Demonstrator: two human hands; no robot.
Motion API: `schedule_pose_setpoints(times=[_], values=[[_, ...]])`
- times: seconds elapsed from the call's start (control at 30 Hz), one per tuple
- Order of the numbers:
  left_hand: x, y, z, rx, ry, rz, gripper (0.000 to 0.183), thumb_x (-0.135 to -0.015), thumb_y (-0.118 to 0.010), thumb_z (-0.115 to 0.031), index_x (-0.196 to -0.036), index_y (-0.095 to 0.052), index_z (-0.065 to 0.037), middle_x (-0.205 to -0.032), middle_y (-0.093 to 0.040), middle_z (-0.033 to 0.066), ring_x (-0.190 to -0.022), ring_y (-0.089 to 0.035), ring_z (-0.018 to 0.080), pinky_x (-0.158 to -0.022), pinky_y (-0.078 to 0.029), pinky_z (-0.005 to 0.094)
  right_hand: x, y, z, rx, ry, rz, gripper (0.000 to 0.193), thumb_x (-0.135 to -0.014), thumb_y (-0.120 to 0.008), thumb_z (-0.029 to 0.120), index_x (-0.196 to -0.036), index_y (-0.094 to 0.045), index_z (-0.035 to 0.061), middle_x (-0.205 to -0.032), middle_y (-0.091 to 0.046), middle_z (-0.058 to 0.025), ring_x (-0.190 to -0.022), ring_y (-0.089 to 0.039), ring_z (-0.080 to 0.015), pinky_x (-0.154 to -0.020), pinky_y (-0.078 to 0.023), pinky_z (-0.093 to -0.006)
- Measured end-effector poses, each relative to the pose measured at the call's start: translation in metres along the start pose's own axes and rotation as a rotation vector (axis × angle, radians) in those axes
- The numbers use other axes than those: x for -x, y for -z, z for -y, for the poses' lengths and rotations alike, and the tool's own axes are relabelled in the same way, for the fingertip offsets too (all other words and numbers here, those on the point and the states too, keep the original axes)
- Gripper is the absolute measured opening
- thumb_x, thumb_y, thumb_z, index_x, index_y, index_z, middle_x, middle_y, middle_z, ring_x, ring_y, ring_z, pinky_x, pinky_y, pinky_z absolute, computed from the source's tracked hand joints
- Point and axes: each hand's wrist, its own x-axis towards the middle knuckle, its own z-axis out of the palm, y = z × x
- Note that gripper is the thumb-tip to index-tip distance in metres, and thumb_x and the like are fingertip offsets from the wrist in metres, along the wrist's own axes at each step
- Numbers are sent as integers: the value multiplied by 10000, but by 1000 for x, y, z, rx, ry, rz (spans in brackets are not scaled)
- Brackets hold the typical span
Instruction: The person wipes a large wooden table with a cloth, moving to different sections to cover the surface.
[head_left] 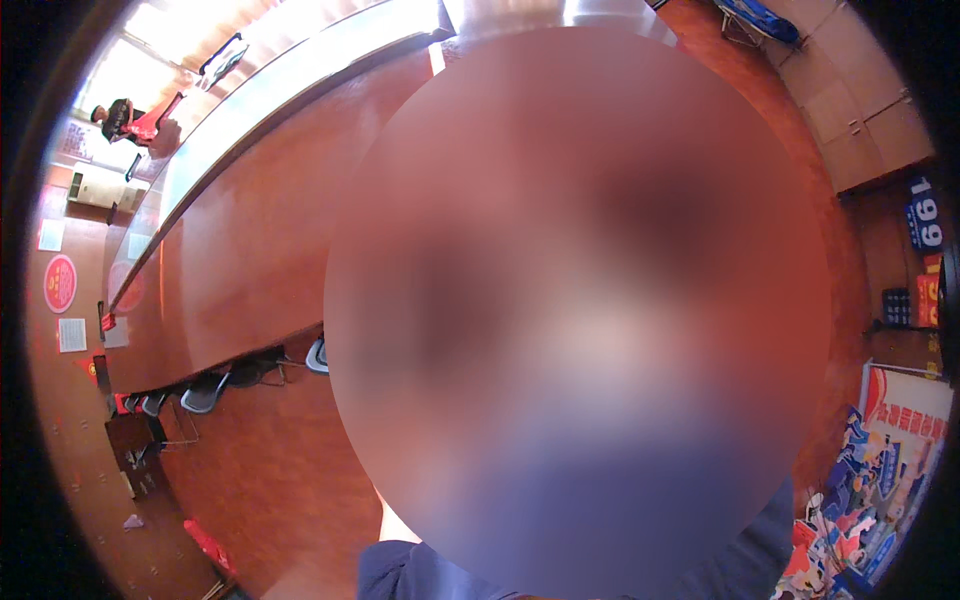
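A large round blur covers the middle and right of the head view, and whatever lies under it cannot be made out. Neither my left hand nor my right hand shows. At the blur's lower left edge, a dark blue sleeve point(390, 572) and a small strip of bare skin point(396, 518) stick out; whose they are I cannot tell. More dark blue cloth point(765, 545) appears at the lower right of the blur. Nearest on the left is a long reddish-brown table point(250, 230), partly hidden by the blur.
Several chairs point(205, 393) line the table's near side over a reddish-brown floor point(270, 480). A person point(125, 122) is at the far left by bright windows. Cabinets point(850, 120) stand at the upper right. Colourful cut-out boards point(850, 510) are piled at the lower right.
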Motion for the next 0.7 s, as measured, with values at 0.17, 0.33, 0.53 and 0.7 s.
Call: schedule_pose_setpoints(times=[0.17,0.33,0.53,0.7], values=[[54,-67,-45,-121,16,38,319,-902,-542,-171,-1146,-576,32,-1133,-609,149,-1039,-583,235,-926,-449,346,-11,0,-99,55,-499,-63,653,-914,-356,595,-1487,-148,362,-1580,-41,23,-1442,17,-329,-1057,6,-698],[104,-157,-86,-61,-49,307,323,-898,-559,-154,-1170,-565,21,-1159,-591,161,-1085,-567,246,-953,-438,345,-26,29,-171,-50,-646,16,658,-918,-303,617,-1492,-109,362,-1581,13,28,-1441,61,-330,-1062,35,-689],[142,-292,-156,-356,-384,626,487,-808,-602,-170,-1265,-503,-31,-1280,-520,186,-1171,-509,322,-984,-417,409,-29,37,-296,121,-629,-177,684,-892,-333,659,-1482,-150,366,-1575,-67,24,-1439,-43,-334,-1058,-55,-702],[124,-368,-174,-337,-422,714,711,-726,-666,-207,-1377,-408,-85,-1352,-465,209,-1226,-455,374,-1037,-368,423,-39,63,-336,93,-622,-54,670,-906,-294,643,-1490,-142,352,-1580,-40,30,-1445,0,-308,-1082,-1,-662]])
